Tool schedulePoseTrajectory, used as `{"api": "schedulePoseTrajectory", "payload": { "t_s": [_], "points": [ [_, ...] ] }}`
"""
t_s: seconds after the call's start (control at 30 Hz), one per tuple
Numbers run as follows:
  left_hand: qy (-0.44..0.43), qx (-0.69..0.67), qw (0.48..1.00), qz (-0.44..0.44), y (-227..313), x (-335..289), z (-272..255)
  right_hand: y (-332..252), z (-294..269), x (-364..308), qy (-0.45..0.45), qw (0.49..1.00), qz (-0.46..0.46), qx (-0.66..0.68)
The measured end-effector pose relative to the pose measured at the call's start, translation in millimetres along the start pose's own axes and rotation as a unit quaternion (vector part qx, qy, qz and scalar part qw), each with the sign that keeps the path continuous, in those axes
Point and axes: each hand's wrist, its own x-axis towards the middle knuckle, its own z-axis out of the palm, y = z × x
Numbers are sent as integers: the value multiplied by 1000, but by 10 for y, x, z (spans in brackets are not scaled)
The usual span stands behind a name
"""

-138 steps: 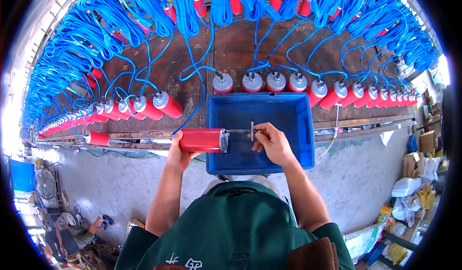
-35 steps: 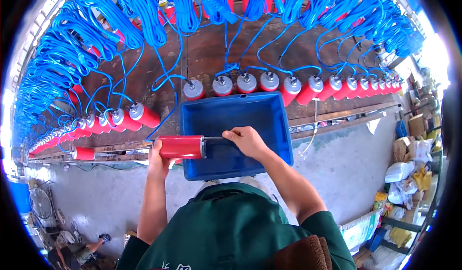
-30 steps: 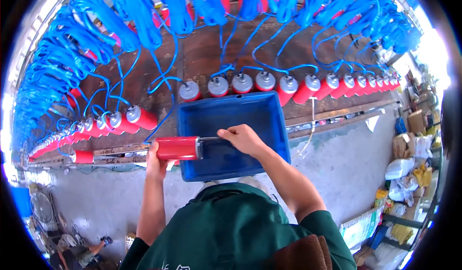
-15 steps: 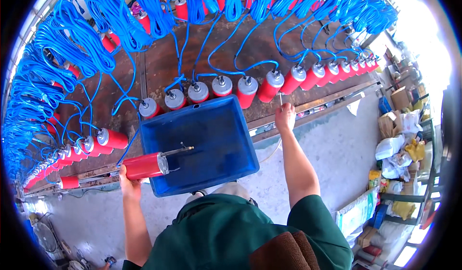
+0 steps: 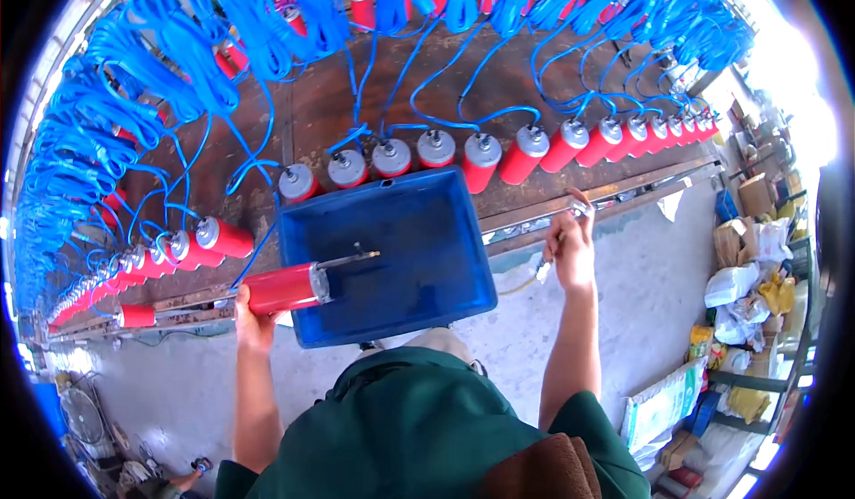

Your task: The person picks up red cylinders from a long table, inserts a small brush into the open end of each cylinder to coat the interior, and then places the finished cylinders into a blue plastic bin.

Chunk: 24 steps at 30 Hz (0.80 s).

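My left hand (image 5: 256, 319) is closed around the near end of a red cylinder (image 5: 280, 291), which lies on its side above the left rim of a blue plastic tray (image 5: 476, 259). A dark rod with a brass tip (image 5: 352, 257) juts from beside the cylinder's metal-rimmed right end, over the tray. To the right of the tray, my right hand (image 5: 570, 245) is raised, its fingers curled around a small shiny tool (image 5: 579, 205) with a pale hose below. The fingers hide most of this tool, so its exact kind is unclear.
Red cylinders with grey caps (image 5: 532, 143) line the table edge on both sides, each joined to a blue cable. Coiled blue cables (image 5: 267, 27) hang along the far side. A wooden rail (image 5: 614, 187) edges the table. Bags and boxes (image 5: 735, 276) are piled at right.
My right hand has drawn back from the row of cylinders, turning upward with the tool. The left hand still grips the red cylinder. The whole view has shifted slightly.
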Motion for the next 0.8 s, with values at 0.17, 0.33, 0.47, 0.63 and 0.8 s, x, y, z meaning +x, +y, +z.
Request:
{"api": "schedulePoseTrajectory", "payload": {
  "t_s": [0.17, 0.33, 0.47, 0.63, 0.8],
  "points": [
    [-7, -9, 1000, 1, -22, 113, 7, -259, 348, -642, -114, 991, -56, -30],
    [-12, -22, 1000, -13, 37, 43, 128, -120, 1031, -838, -179, 978, 105, -27],
    [-71, -33, 997, -22, 61, 36, 159, 317, 1597, -791, -187, 953, 238, -19],
    [-64, -22, 997, -27, 149, -80, 341, 571, 1987, -780, -200, 939, 279, -13],
    [-87, -6, 995, -40, 149, -35, 229, 604, 2104, -803, -187, 937, 295, -8]
  ]
}}
